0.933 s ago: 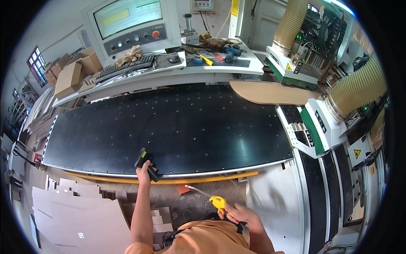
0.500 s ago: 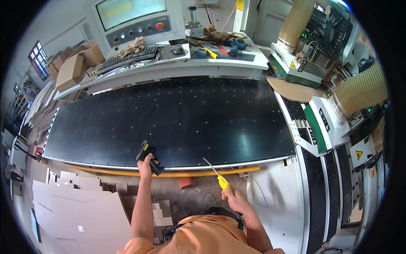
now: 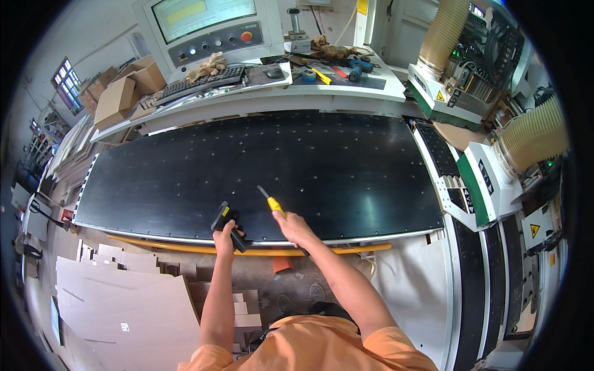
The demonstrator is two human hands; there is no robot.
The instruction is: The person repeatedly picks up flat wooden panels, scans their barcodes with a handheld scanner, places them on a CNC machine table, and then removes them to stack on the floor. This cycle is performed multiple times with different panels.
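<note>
Worker in an orange shirt (image 3: 346, 343) stands facing a long black worktable (image 3: 346, 154), shoes (image 3: 316, 292) near flat brown sheets (image 3: 124, 303) on the floor at left; a careless sidestep could catch a foot on them. A yellow-orange rail (image 3: 309, 251) runs below the table's pale front edge. Near that edge, the left hand (image 3: 226, 237) wraps its fingers around the grip of a black handheld device (image 3: 221, 214), and a loosened hold could send it to the floor. Just to its right, the right hand (image 3: 296, 229) closes around a yellow air gun (image 3: 274, 204), metal nozzle angled out over the dark surface; whether its trigger is pressed cannot be told. A leftward swing could knock the two tools together, and a dipped tip could scratch the tabletop. At right, a white machine head (image 3: 489, 179) with a green skirt would threaten the arms if it travelled across during a reach. Beyond, a white desk (image 3: 393, 86) carries gloves (image 3: 208, 66), a keyboard (image 3: 201, 85) and a yellow cutter (image 3: 322, 76), clutter that a bump could tip onto the table. Farthest off, a red button (image 3: 246, 36) sits below a lit screen (image 3: 192, 15).
</note>
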